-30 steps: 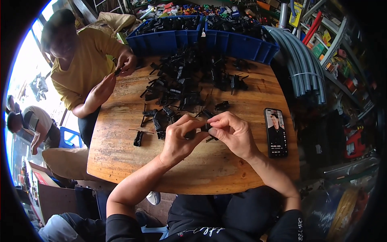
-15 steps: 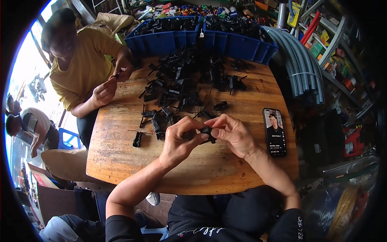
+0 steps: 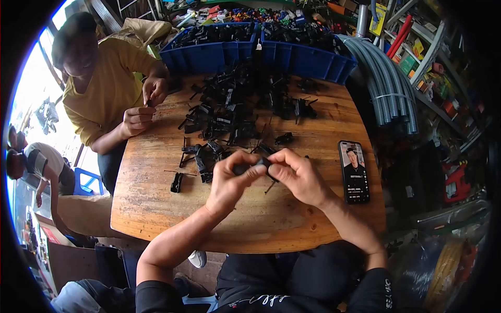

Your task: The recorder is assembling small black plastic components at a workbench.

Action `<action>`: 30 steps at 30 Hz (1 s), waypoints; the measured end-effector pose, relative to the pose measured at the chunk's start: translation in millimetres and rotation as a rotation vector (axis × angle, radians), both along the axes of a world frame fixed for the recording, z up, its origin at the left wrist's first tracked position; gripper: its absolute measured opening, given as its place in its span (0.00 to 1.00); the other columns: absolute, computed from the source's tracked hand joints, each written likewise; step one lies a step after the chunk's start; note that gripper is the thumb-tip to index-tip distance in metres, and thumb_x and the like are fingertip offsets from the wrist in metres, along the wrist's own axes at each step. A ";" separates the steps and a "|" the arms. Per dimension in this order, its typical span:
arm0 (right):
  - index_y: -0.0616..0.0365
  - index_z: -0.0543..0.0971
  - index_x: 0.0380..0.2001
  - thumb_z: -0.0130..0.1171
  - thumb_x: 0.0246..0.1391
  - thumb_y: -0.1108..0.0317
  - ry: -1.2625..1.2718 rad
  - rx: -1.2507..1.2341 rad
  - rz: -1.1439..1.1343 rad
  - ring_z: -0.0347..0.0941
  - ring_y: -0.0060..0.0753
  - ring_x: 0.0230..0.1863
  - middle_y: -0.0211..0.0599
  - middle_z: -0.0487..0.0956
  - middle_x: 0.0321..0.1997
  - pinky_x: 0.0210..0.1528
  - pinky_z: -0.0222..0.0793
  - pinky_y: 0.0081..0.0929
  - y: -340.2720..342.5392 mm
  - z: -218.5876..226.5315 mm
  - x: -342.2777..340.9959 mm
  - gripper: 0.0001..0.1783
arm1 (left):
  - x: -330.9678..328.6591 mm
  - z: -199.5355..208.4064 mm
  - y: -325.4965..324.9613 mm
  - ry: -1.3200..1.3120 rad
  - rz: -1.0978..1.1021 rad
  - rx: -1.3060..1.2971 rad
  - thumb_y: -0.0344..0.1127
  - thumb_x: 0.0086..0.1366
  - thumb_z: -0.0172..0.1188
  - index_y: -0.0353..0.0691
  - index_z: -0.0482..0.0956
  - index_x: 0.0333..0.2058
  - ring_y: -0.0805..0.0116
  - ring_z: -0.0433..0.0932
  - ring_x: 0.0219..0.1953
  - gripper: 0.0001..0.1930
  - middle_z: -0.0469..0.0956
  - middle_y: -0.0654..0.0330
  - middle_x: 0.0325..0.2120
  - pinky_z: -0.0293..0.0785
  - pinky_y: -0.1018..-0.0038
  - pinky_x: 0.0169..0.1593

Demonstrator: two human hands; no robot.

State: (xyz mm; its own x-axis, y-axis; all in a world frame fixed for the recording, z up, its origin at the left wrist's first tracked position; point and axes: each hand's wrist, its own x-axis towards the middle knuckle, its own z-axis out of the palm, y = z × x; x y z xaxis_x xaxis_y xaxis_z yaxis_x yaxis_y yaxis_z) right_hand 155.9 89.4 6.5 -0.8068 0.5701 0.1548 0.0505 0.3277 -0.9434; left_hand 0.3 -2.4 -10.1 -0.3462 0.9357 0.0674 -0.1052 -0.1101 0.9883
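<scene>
Over the near middle of the wooden table [image 3: 271, 219], my left hand [image 3: 233, 180] and my right hand [image 3: 298, 176] meet, both closed on one small black plastic part [image 3: 264, 162]. Thumbs and fingers pinch it from either side and cover most of it, so its exact kind is unclear. A thin dark rod sticks out below it, between my hands. Just beyond lies a spread of similar black plastic parts [image 3: 224, 117] with thin rods. One separate black part [image 3: 177, 182] rests left of my left hand.
Two blue bins [image 3: 209, 56] full of black parts stand at the table's far edge. A phone [image 3: 355, 172] with a lit screen lies right of my right hand. A person in a yellow top [image 3: 109, 78] sits at the left, handling a small dark part. Coiled grey hose [image 3: 386, 88] hangs beyond the right corner.
My fingers have shifted on the black part and pressed closer together. It has turned, so its thin rod now points down toward me. The co-worker's hands have moved slightly.
</scene>
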 end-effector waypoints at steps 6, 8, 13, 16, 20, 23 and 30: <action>0.67 0.67 0.50 0.66 0.39 0.65 0.049 0.850 -0.057 0.70 0.41 0.41 0.44 0.71 0.40 0.42 0.69 0.30 -8.0 -5.8 2.7 0.34 | -3.1 -6.2 3.5 -0.225 -0.060 -0.034 0.33 0.56 0.63 0.37 0.75 0.29 0.81 0.66 0.20 0.07 0.70 0.67 0.19 0.61 0.83 0.25; 0.67 0.68 0.49 0.66 0.39 0.67 -0.024 1.130 -0.126 0.70 0.38 0.36 0.42 0.70 0.36 0.37 0.69 0.29 -12.5 -7.6 1.3 0.32 | -0.9 -8.7 3.0 -0.241 -0.092 -0.048 0.33 0.56 0.62 0.37 0.75 0.30 0.81 0.66 0.20 0.07 0.71 0.67 0.19 0.62 0.84 0.25; 0.66 0.70 0.43 0.61 0.40 0.74 -0.050 1.071 -0.193 0.70 0.40 0.31 0.41 0.70 0.31 0.32 0.69 0.30 -13.6 -12.7 -1.7 0.23 | 9.6 -14.6 0.9 -0.089 -0.091 -0.077 0.35 0.56 0.63 0.35 0.74 0.29 0.80 0.66 0.23 0.10 0.72 0.65 0.22 0.63 0.83 0.27; 0.63 0.70 0.38 0.60 0.39 0.76 0.023 0.955 -0.211 0.71 0.42 0.30 0.41 0.70 0.29 0.31 0.69 0.32 -8.0 -16.5 -3.9 0.19 | 14.1 -16.1 0.3 0.273 -0.022 0.132 0.34 0.55 0.63 0.33 0.73 0.31 0.76 0.68 0.28 0.11 0.72 0.62 0.25 0.67 0.79 0.32; 0.62 0.69 0.35 0.60 0.40 0.75 0.073 0.936 -0.150 0.72 0.43 0.28 0.41 0.71 0.28 0.28 0.69 0.34 -3.8 -24.4 -4.9 0.16 | 14.9 -14.2 -2.5 0.415 -0.009 0.142 0.35 0.57 0.62 0.35 0.71 0.33 0.80 0.62 0.29 0.12 0.68 0.68 0.26 0.62 0.82 0.33; 0.62 0.69 0.35 0.60 0.40 0.76 -0.004 0.945 -0.154 0.73 0.44 0.28 0.42 0.71 0.29 0.28 0.69 0.34 -3.7 -20.7 -11.9 0.15 | 10.5 -13.8 0.1 0.357 0.014 0.114 0.35 0.56 0.62 0.34 0.71 0.31 0.76 0.66 0.30 0.12 0.69 0.64 0.26 0.65 0.78 0.35; 0.63 0.74 0.38 0.58 0.47 0.69 -0.299 0.916 -0.349 0.68 0.45 0.46 0.42 0.71 0.43 0.48 0.66 0.36 54.5 -23.5 -27.5 0.14 | -23.7 -7.6 15.3 -0.181 0.115 0.187 0.25 0.56 0.57 0.39 0.65 0.25 0.69 0.73 0.40 0.08 0.77 0.53 0.36 0.65 0.73 0.47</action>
State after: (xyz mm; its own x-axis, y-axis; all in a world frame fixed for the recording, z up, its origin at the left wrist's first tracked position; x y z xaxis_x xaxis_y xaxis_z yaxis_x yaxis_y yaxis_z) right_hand 128.3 143.9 -16.9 -0.6957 0.5443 0.4689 0.4729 0.8383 -0.2714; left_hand -23.4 12.9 -17.8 -0.4714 0.8668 0.1625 -0.2539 -0.3098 0.9163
